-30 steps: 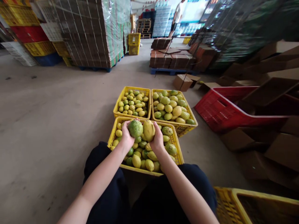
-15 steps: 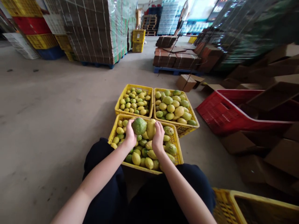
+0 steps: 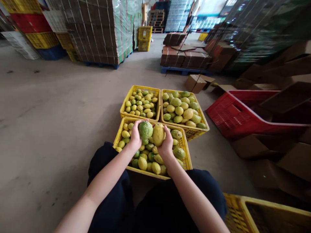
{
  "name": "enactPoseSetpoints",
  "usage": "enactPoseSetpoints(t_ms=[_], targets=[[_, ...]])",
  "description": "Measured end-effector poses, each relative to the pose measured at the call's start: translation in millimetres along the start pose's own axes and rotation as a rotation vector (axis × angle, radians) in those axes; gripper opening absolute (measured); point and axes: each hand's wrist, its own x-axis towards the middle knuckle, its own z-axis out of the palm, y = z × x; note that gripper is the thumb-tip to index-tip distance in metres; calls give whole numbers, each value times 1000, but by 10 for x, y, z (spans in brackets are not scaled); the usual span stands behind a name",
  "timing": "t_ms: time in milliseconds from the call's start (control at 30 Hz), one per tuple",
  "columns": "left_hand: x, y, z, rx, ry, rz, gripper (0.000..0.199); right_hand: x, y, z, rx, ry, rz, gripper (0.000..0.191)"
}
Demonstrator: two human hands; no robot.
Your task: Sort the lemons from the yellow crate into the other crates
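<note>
Over the near yellow crate (image 3: 155, 175), my left hand (image 3: 136, 136) is wrapped round a green, bumpy citrus fruit (image 3: 145, 130). My right hand (image 3: 166, 144) holds a larger yellow fruit (image 3: 158, 134) close beside it. Several yellow and green fruits (image 3: 142, 163) fill the near crate beneath both hands. Behind it stand two more yellow crates: the left one (image 3: 122, 114) has smaller yellow-green fruits (image 3: 139, 103), the right one (image 3: 206, 127) larger ones (image 3: 188, 113).
A red crate (image 3: 225, 116) with cardboard is at the right, among loose cartons (image 3: 264, 174). Another yellow crate (image 3: 239, 207) is at the lower right. Wrapped stacks (image 3: 92, 29), a pallet of flat cardboard (image 3: 184, 58) and a person (image 3: 193, 9) are farther back.
The yellow fruit in my right hand has turned and shows more of its surface. The view has shifted slightly; both hands still hold their fruits.
</note>
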Motion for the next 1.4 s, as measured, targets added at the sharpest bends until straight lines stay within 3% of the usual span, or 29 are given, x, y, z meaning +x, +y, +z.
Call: enactPoseSetpoints(t_ms=[133, 367, 667, 800, 1100, 1300, 1400], targets=[[-19, 27, 10, -18, 1, -49, 20, -48, -35, 79, 70, 12, 61, 35], [-34, 52, 22, -108, -119, -119, 21, -96, -139, 84, 89, -80, 121, 39], [-43, 98, 52, -168, -38, -173, 19, -105, -157, 28, 110, -153, 228, 45], [-52, 111, 58, -158, -47, -173, 16, -102, -155, 29, 73, -160, 208, 43], [-68, 102, 64, -118, -179, -182, 21, -109, -305, -2, -93, -353, 24, 38], [-61, 60, 26, -131, -219, -139, 19, -140, -396, 26, -93, -462, 10, 38], [-58, 44, 24, -161, -205, -144, 20, -129, -380, 17, -73, -441, 35, 38]])
